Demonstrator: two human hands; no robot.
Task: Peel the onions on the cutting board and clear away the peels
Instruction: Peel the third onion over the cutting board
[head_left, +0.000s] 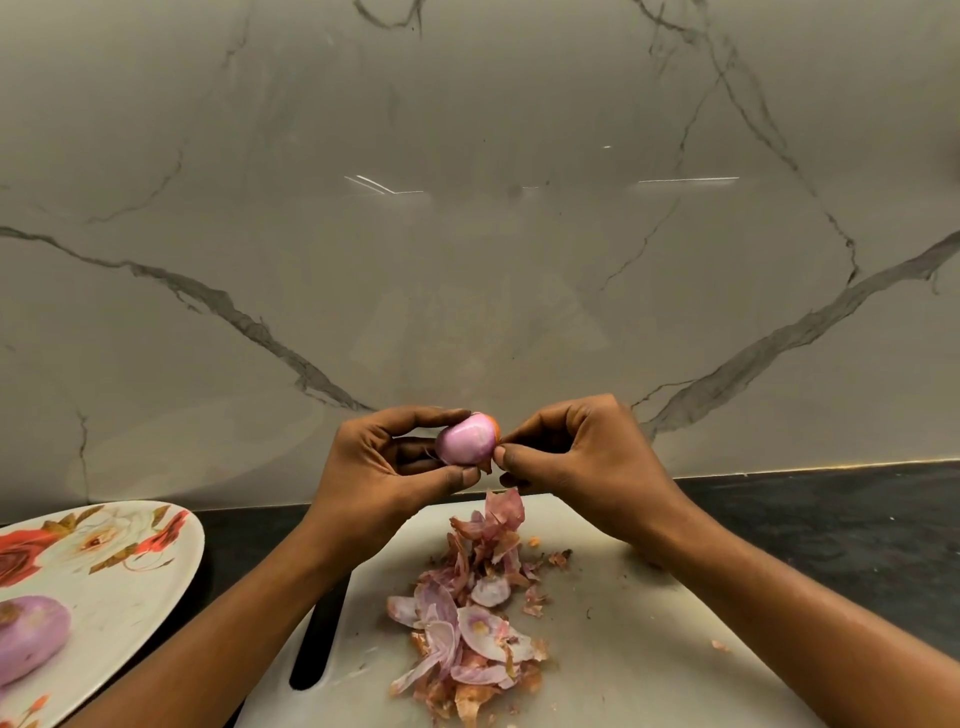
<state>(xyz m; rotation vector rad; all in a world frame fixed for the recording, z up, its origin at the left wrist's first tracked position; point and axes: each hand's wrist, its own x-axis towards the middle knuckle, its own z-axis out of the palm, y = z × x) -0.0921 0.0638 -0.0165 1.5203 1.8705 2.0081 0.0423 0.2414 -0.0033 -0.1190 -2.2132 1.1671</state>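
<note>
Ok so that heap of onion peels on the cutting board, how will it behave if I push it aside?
The onion peels look thin and curled, so probably light, floppy and apt to scatter. Small flakes lie apart on the cutting board, so some may stay behind.

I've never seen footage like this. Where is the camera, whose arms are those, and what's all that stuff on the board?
No machine here: a person wears one wide-angle camera on the head, looking down at their own two bare hands. The left hand holds a small pink onion above a white cutting board, and the right hand pinches a strip of skin at the onion's end. Loose peels lie heaped on the board. On the left, a flowered plate carries another peeled onion. Both sit on a dark counter.
</note>
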